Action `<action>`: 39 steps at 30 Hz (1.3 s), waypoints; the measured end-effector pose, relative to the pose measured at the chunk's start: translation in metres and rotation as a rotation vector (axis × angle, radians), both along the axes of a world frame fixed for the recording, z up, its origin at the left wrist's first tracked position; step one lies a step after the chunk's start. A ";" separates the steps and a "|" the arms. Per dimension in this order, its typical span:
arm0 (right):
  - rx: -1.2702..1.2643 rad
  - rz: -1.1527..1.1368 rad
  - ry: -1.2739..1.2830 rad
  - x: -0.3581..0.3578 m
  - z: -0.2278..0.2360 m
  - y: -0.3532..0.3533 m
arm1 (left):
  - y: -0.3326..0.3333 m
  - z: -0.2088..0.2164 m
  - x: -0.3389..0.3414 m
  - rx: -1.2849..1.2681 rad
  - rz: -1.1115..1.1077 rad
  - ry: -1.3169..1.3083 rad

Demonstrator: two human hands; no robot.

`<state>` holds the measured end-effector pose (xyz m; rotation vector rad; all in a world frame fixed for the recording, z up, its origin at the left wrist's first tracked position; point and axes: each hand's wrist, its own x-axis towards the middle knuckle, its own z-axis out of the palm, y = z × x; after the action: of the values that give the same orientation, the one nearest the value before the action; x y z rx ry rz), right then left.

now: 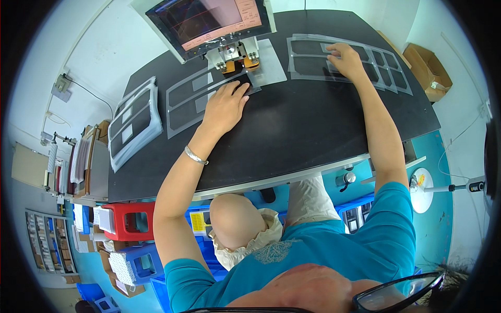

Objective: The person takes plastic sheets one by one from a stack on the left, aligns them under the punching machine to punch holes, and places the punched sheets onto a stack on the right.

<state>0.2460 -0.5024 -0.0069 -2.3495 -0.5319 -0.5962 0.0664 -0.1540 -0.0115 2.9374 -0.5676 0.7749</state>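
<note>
My left hand [227, 104] lies flat, fingers stretched out, on a clear-edged sheet with dark rectangular panels [183, 112]. The sheet's right end lies below the orange-tipped head [241, 64] of a bench machine. Over on the right, my right hand [344, 60] rests on a fanned stack of similar panel sheets [308, 67]. Its fingers are bent, with a gap between thumb and index finger, and I see nothing held between them. The fingertips are near light squares on the top sheet.
A thick pile of panel sheets [136, 125] sits at the table's left. The machine's monitor [209, 23] stands at the back. An open cardboard box [427, 70] is beyond the right edge. A red stool [130, 221] and blue bins stand below the black table [292, 130].
</note>
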 end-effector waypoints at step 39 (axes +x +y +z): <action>0.031 0.161 0.078 -0.020 0.002 0.020 | 0.025 -0.008 0.037 -0.047 0.225 0.025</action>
<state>0.2255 -0.4822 -0.0045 -2.2640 -0.6634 -0.4347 0.1032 -0.1294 -0.0196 2.9961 -0.2154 0.7570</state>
